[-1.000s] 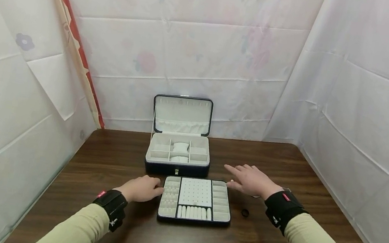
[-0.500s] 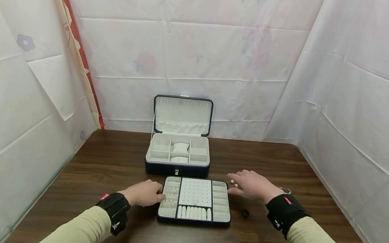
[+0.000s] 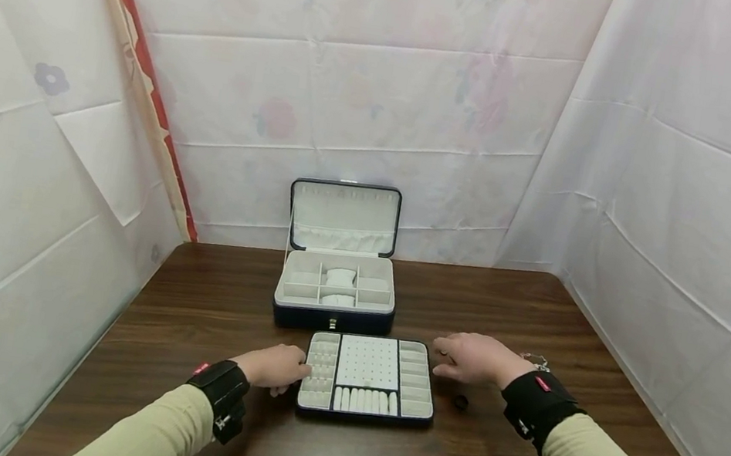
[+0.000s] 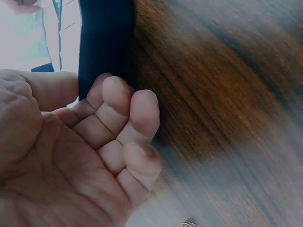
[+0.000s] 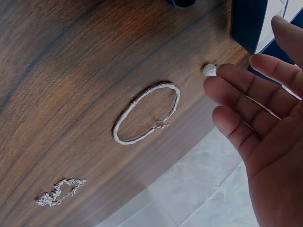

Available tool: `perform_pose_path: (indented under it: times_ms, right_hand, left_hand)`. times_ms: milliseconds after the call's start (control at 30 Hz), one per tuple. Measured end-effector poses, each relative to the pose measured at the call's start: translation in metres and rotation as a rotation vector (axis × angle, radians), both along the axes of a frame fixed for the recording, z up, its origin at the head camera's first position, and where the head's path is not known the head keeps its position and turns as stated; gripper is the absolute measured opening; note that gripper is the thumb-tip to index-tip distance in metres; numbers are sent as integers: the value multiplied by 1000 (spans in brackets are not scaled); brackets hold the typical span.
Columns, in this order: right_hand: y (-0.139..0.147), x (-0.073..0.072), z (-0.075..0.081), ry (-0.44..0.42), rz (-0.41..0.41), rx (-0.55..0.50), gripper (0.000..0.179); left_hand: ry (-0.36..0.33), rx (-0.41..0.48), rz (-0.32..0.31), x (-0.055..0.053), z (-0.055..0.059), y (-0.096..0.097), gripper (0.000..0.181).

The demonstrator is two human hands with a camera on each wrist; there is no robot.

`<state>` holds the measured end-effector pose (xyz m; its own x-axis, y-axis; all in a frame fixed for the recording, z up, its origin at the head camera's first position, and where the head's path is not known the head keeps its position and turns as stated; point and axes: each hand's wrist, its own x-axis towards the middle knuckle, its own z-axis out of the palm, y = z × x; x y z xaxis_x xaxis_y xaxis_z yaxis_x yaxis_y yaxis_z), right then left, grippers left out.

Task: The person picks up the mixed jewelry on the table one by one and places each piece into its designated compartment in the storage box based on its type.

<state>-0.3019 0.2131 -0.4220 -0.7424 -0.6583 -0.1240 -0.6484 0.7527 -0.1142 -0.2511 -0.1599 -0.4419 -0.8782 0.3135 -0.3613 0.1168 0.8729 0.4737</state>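
Note:
A dark-rimmed jewelry tray (image 3: 363,418) with white compartments, a dotted panel and a row of ring rolls lies flat on the table. My left hand (image 3: 272,366) grips its left edge. In the left wrist view the thumb is on the tray's rim and the other fingers curl by its dark side wall. Beside the tray's right edge is my right hand (image 3: 477,357), its fingers loosely bent and apart. A white pearl stud (image 5: 209,70) lies at its fingertips in the right wrist view; whether they touch it I cannot tell.
Behind the tray stands a dark jewelry box (image 3: 331,320) with its lid up. A black ring (image 3: 460,402) lies right of the tray. A silver bangle (image 5: 163,85) and a chain bracelet (image 5: 47,199) rest on the wooden table. White sheets line the back and sides.
My right hand has come down and slightly nearer me, uncovering then partly covering the pearls. My left hand has shifted slightly nearer me, its thumb now over the tray's left edge.

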Motion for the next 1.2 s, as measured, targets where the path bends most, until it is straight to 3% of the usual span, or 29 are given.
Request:
perform_pose_path:
  times_ms: [233,467,800,1200]
  right_hand:
    - [1,5,-2,-34,-35,48,18]
    - [7,9,-5,-81,-6,27,12]
    - [12,15,-7,-96,30,16,19]
    - [15,21,-13,-165,-25,21,29]
  left_hand:
    - [-35,2,26,2,4,2,25]
    - [-65,2,32,0,2,3,24]
    - [-82,12,23,1,3,3,23]
    - [-72,17,20,2,4,2,23]
